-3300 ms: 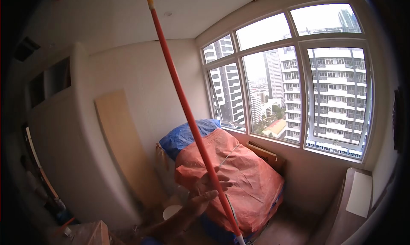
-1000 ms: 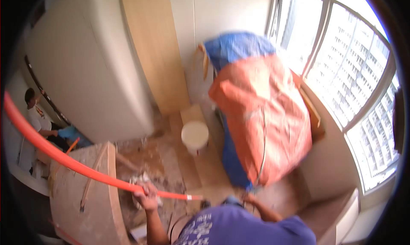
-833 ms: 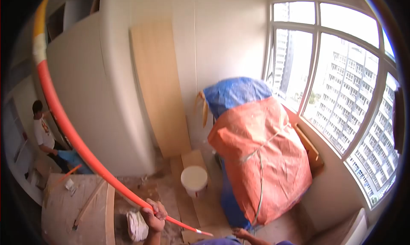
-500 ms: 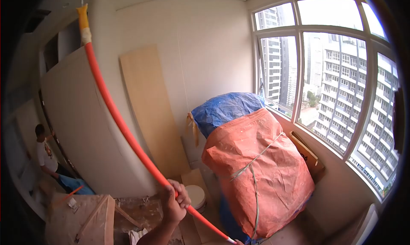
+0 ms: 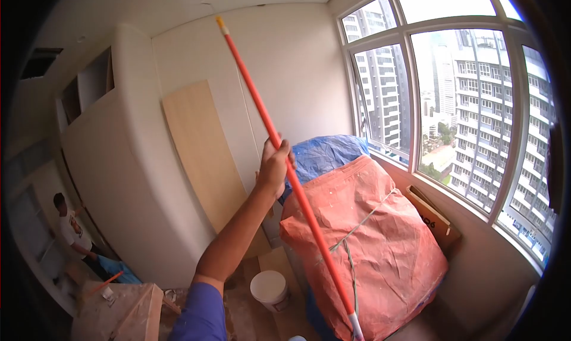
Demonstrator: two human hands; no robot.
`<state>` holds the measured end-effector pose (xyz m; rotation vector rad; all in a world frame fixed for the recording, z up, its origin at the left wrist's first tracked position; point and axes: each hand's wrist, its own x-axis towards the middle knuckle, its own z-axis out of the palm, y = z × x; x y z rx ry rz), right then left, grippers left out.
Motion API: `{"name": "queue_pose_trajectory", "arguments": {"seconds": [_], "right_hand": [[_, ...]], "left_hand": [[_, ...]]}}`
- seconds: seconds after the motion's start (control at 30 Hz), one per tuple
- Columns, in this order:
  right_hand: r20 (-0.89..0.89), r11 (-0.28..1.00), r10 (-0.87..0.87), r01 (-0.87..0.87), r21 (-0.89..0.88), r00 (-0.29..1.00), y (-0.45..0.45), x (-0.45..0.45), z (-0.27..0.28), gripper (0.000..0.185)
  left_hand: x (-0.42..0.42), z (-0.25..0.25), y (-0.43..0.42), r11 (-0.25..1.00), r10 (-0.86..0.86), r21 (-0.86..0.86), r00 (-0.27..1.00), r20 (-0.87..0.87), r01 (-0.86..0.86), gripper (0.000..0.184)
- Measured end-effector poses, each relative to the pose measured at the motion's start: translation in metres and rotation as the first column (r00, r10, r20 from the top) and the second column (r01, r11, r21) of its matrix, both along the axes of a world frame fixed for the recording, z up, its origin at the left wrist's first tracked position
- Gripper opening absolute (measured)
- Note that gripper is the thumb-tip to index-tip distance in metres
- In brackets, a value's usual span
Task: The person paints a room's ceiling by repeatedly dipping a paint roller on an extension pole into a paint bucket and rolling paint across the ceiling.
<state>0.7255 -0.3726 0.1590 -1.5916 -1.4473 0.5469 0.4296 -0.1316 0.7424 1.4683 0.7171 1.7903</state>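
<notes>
My left hand (image 5: 278, 162) is wrapped round a long red extension pole (image 5: 310, 219), gripping it near the middle. The pole slants from the bottom of the view up to the ceiling, and a yellow piece (image 5: 222, 25) is fixed on its upper end. Just above that piece, a thin bent wire shows faintly against the ceiling. At its lower end the pole has a white and grey section (image 5: 355, 324) that runs to the bottom edge of the view. No part of my right hand shows.
A large bundle under a red tarp (image 5: 380, 240) and a blue tarp (image 5: 324, 153) stands by the windows. A wooden board (image 5: 205, 156) leans on the wall. On the floor is a white bucket (image 5: 269, 288). Another person (image 5: 74, 228) stands at far left.
The pole's top has swung right, and the whole pole sits farther from me. My left hand has risen and reached forward with it. The camera view has tilted slightly upward.
</notes>
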Motion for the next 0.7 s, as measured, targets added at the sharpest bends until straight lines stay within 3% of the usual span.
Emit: {"name": "queue_pose_trajectory", "arguments": {"seconds": [0.07,0.17,0.33,0.37,0.43,0.47,0.53,0.6,0.63,0.67,0.7], "right_hand": [[0.009,0.999,-0.045,0.045,0.028,0.999,0.003,0.007,0.003,0.054],[0.025,0.993,-0.110,0.108,0.055,0.994,0.011,0.012,0.003,0.055],[0.160,0.962,-0.264,0.249,0.110,0.951,0.032,0.010,-0.005,0.056],[0.114,0.976,-0.220,0.219,0.019,0.969,0.048,0.017,0.000,0.057],[0.013,0.977,-0.144,0.145,-0.160,0.989,0.075,0.012,0.084,0.060],[0.086,0.973,-0.230,0.228,0.030,0.969,0.086,0.006,0.090,0.057],[0.161,0.961,-0.275,0.267,0.073,0.948,0.101,0.009,0.097,0.053],[0.033,0.964,-0.228,0.230,-0.130,0.973,0.115,0.020,0.110,0.051],[0.000,0.967,-0.254,0.254,-0.004,0.967,0.123,0.024,0.101,0.046],[0.075,0.946,-0.323,0.320,0.050,0.943,0.127,0.026,0.101,0.044],[0.019,0.955,-0.296,0.296,-0.015,0.955,0.130,0.029,0.114,0.046]], "left_hand": [[0.013,0.013,0.036,0.998,0.040,0.053,0.991,-0.126,-0.034,0.038],[0.033,0.026,0.081,0.995,-0.102,-0.010,0.982,-0.161,0.102,0.039],[0.066,0.049,0.127,0.989,-0.150,-0.049,0.964,-0.220,0.142,0.043],[0.069,0.054,0.138,0.989,-0.146,-0.044,0.963,-0.225,0.139,0.043],[0.069,0.063,0.161,0.990,-0.142,-0.018,0.950,-0.278,0.143,0.044],[0.071,0.066,0.168,0.988,-0.150,-0.013,0.942,-0.301,0.154,0.045],[0.078,0.070,0.172,0.987,-0.157,-0.004,0.938,-0.310,0.164,0.039],[0.079,0.069,0.183,0.980,-0.180,0.016,0.911,-0.370,0.201,0.033],[0.081,0.069,0.188,0.975,-0.193,0.025,0.896,-0.400,0.221,0.031],[0.082,0.068,0.193,0.973,-0.183,0.052,0.892,-0.414,0.224,0.028],[0.084,0.068,0.195,0.971,-0.173,0.078,0.888,-0.427,0.226,0.026]]}}
